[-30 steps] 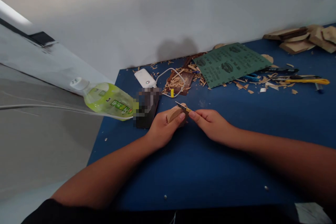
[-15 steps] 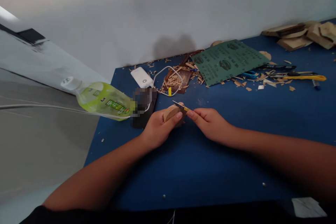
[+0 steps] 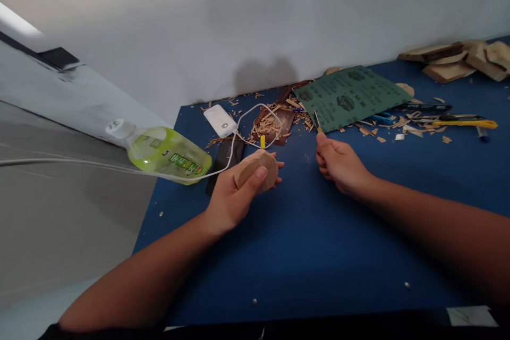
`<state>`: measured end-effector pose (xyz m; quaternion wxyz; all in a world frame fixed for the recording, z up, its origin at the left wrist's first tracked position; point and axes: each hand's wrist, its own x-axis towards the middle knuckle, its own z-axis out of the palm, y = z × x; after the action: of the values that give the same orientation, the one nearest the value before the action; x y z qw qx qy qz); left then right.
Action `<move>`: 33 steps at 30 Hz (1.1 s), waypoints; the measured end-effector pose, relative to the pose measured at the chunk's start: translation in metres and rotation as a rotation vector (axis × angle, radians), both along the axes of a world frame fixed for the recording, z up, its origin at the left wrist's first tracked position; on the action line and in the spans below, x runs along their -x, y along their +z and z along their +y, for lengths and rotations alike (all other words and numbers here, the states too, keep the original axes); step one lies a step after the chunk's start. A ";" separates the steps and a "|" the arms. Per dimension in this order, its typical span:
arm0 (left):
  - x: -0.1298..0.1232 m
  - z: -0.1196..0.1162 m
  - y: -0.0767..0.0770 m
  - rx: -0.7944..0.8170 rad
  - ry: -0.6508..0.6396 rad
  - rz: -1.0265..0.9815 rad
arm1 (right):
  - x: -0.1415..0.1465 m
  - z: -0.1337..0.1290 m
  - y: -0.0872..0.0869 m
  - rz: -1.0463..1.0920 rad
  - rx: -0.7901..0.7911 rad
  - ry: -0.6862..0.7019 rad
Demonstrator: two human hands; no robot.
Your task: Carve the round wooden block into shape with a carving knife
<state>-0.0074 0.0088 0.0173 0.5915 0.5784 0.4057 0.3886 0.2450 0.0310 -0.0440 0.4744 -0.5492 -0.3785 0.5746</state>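
Note:
Over the blue table [image 3: 303,244], my left hand [image 3: 233,191] is closed around a rounded piece of wood [image 3: 266,172], its thumb lying across the near face and the fingertips showing past the far side. My right hand [image 3: 342,162] grips the handle of a small carving knife [image 3: 317,121], its blade pointing up and away. The knife is apart from the wood, with bare table between the two hands. Most of the knife's handle is hidden inside the fist.
Behind the hands lie wood shavings [image 3: 266,126] and a green sandpaper sheet [image 3: 350,96]. A yellow-handled cutter [image 3: 464,123] is on the right, wood blocks [image 3: 450,66] at the back right. On the left stand a tilted-looking bottle [image 3: 169,154], a white power bank [image 3: 220,120] with cable, and a dark phone [image 3: 225,156].
My right hand has moved the knife off the wood, to the right and away, turning its blade upward. My left hand has turned the wood so its flat face shows more.

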 end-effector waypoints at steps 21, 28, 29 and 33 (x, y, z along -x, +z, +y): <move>-0.003 0.017 -0.044 0.099 -0.184 -0.049 | 0.000 -0.010 -0.003 -0.295 -0.291 0.281; 0.000 0.018 -0.047 0.093 -0.227 -0.032 | 0.001 -0.015 0.002 -0.474 -0.391 0.421; 0.001 0.018 -0.048 0.091 -0.235 -0.036 | 0.001 -0.015 0.002 -0.481 -0.386 0.429; 0.002 0.020 -0.054 0.081 -0.239 -0.138 | 0.001 -0.014 0.000 -0.510 -0.390 0.455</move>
<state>-0.0094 0.0292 -0.0369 0.6829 0.5700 0.3078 0.3376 0.2439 0.0166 -0.0436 0.3212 -0.4760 -0.6983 0.4273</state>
